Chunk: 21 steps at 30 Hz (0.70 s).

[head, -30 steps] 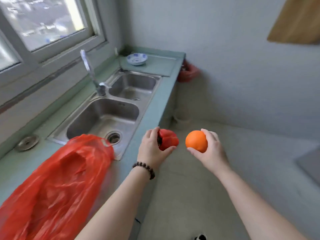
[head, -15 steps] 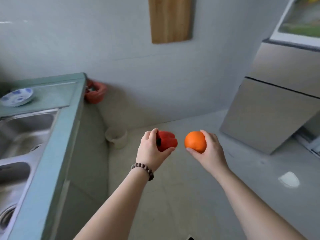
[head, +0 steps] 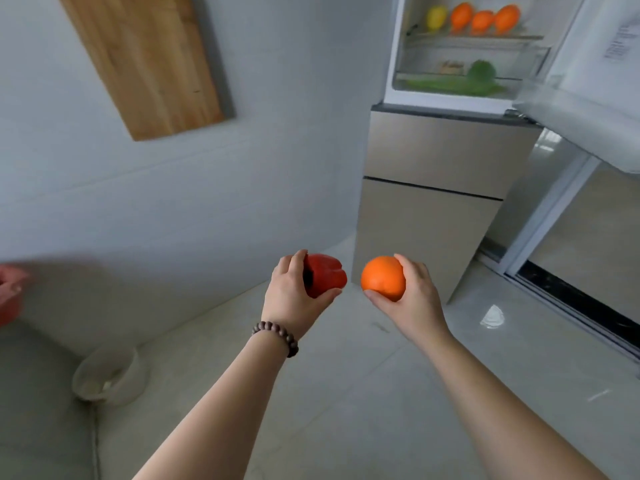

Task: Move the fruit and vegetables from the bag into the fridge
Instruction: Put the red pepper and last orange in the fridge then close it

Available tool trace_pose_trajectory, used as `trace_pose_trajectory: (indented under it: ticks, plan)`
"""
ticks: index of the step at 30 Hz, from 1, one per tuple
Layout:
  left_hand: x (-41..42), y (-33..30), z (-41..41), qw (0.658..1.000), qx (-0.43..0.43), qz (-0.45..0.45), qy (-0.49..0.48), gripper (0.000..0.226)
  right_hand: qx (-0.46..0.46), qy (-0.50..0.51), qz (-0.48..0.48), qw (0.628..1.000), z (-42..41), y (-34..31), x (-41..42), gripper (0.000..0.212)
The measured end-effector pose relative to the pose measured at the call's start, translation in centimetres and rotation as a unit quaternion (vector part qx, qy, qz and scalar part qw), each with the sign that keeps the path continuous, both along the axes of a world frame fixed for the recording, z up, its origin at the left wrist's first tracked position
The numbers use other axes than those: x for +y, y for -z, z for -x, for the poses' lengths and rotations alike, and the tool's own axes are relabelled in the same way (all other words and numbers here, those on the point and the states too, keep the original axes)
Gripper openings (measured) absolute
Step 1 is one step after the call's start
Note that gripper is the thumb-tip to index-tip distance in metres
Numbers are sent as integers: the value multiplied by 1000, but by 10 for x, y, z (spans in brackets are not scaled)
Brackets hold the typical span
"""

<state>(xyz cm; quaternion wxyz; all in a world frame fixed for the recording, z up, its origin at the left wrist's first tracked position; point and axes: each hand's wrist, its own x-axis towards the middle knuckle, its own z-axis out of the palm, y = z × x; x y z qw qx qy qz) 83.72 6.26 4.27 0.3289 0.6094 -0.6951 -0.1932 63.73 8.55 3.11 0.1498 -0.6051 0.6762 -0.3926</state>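
Red pepper [head: 327,274] gripped in left hand [head: 294,296], orange [head: 382,278] in right hand [head: 414,299], fridge [head: 446,161] beyond.

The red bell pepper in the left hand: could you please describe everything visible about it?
The red bell pepper is glossy, smooth and lobed, seemingly whole, with a dark hollow, probably its stem end, facing the palm. It lies on its side in the air above the floor, gripped by the left hand, fingers curled over the top and thumb underneath. It sits close beside the orange without touching it.

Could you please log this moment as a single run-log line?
left hand: holds red pepper | right hand: holds orange | fridge: open ahead
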Motion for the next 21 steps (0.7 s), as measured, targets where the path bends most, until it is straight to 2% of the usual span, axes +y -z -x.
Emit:
trace_pose_trajectory:
  ticks: [6,13,21]
  plan:
    - [-91,-5,51,998,13,12,54,85,-10,48,7,999,48,-3,-68,83]
    - [-238,-17,98,993,34,26,107,86,3,112,17,994,91,-15,-192,84]
    - [-415,-67,152,982,63,62,169,84,13,173,50,984,141,-68,-341,83]
